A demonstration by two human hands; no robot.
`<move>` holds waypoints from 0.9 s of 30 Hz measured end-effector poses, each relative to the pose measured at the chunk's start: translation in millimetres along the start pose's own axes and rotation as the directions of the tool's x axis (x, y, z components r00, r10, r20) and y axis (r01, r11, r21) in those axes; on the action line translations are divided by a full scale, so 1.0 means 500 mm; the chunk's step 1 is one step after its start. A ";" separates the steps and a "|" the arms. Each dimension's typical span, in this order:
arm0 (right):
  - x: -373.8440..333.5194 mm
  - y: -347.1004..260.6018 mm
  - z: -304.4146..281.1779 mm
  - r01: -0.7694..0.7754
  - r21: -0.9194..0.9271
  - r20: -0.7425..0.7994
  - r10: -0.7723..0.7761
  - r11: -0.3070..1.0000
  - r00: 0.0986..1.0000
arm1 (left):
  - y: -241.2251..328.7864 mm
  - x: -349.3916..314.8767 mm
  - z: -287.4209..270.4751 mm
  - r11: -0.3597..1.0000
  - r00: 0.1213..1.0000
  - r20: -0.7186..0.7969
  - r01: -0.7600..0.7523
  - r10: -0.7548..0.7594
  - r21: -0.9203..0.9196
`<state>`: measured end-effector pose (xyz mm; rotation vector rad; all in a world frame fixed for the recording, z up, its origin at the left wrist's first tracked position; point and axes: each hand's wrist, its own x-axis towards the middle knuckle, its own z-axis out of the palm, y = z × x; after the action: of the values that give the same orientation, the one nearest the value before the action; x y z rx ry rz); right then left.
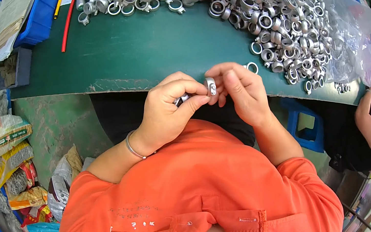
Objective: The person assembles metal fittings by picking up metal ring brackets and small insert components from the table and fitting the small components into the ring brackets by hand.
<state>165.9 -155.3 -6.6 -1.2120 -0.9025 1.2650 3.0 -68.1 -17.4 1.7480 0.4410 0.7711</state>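
A small silver metal ring clamp (210,86) is in front of my body, just off the near edge of the green table. My left hand (162,107) pinches it between thumb and forefinger. Another shiny metal piece (182,98) shows within the curl of the left fingers; its full shape is hidden. My right hand (247,92) has its fingers curled round the far and right side of the same ring clamp, thumb raised. A single loose ring (251,68) lies on the table just behind the right hand.
A big heap of metal rings (276,10) covers the green table's (124,52) back and right. Red (68,23) and yellow pens lie at the left near a blue bin (37,20). Clear plastic bag (355,36), blue stool (304,127) and another person (367,133) are on the right.
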 end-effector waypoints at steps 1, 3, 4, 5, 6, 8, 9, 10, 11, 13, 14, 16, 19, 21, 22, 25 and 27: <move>-0.003 -0.005 0.004 -0.031 -0.085 -0.008 0.031 0.996 0.999 | 0.007 -0.002 0.002 1.000 1.000 0.005 0.000 0.000 -0.004; -0.003 0.015 0.022 0.223 -0.064 -0.117 -0.229 0.973 0.966 | 0.030 -0.002 0.006 0.828 0.877 0.092 0.475 -0.471 -0.298; 0.005 0.010 0.015 0.420 -0.305 -0.046 -0.454 0.855 0.890 | 0.027 0.001 0.006 0.656 0.812 0.159 0.553 -0.561 -0.514; 0.007 -0.003 0.015 0.520 -0.540 0.055 -0.589 0.662 0.806 | 0.023 0.005 0.004 0.427 0.741 0.251 0.591 -0.623 -0.684; 0.012 -0.010 0.011 0.605 -0.476 0.212 -0.584 0.638 0.783 | 0.033 0.013 -0.007 0.283 0.689 0.362 0.635 -0.628 -0.719; 0.008 -0.020 0.006 0.683 -0.367 0.356 -0.583 0.631 0.730 | -0.002 -0.001 -0.013 0.156 0.711 0.500 0.639 -0.495 -0.753; 0.002 -0.021 0.007 0.691 -0.332 0.351 -0.596 0.642 0.723 | -0.001 -0.003 -0.015 0.165 0.700 0.527 0.663 -0.482 -0.730; -0.008 -0.027 -0.012 0.607 -0.542 0.287 -0.551 0.581 0.783 | -0.002 -0.005 -0.018 0.164 0.642 0.577 0.728 -0.505 -0.666; -0.016 -0.031 -0.032 0.488 -0.722 0.209 -0.517 0.491 0.830 | -0.003 -0.006 -0.020 0.160 0.579 0.621 0.787 -0.528 -0.596; -0.020 -0.041 -0.066 0.242 -0.888 0.022 -0.491 0.391 0.871 | -0.021 -0.014 -0.021 0.130 0.493 0.687 0.851 -0.533 -0.510; -0.025 -0.042 -0.077 0.166 -0.935 0.002 -0.462 0.313 0.887 | -0.043 -0.020 -0.017 0.113 0.486 0.691 0.852 -0.535 -0.511; -0.035 -0.038 -0.093 0.094 -0.976 0.006 -0.415 0.194 0.910 | -0.085 -0.029 -0.004 0.051 0.486 0.634 0.816 -0.602 -0.576; -0.040 -0.031 -0.082 0.049 -0.948 -0.085 -0.399 0.316 0.913 | -0.153 -0.027 0.022 -0.041 0.536 0.453 0.612 -0.712 -0.789; -0.042 -0.026 -0.068 0.015 -0.912 -0.163 -0.394 0.410 0.905 | -0.179 -0.019 0.027 -0.073 0.525 0.355 0.482 -0.774 -0.873; -0.043 -0.022 -0.062 -0.013 -0.797 -0.254 -0.315 0.604 0.914 | -0.193 -0.017 0.025 -0.072 0.526 0.355 0.483 -0.773 -0.873; -0.039 -0.002 -0.052 0.042 -0.587 -0.305 -0.269 0.809 0.914 | -0.211 -0.017 0.019 -0.048 0.647 0.393 0.483 -0.653 -0.874; -0.037 0.001 -0.038 0.098 -0.464 -0.303 -0.261 0.880 0.916 | -0.193 -0.027 0.019 0.169 0.562 0.413 0.715 -0.717 -0.678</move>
<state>181.8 -176.5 -8.5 -1.6085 -1.0322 0.6647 8.3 -53.5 -114.0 0.4788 0.7132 0.1498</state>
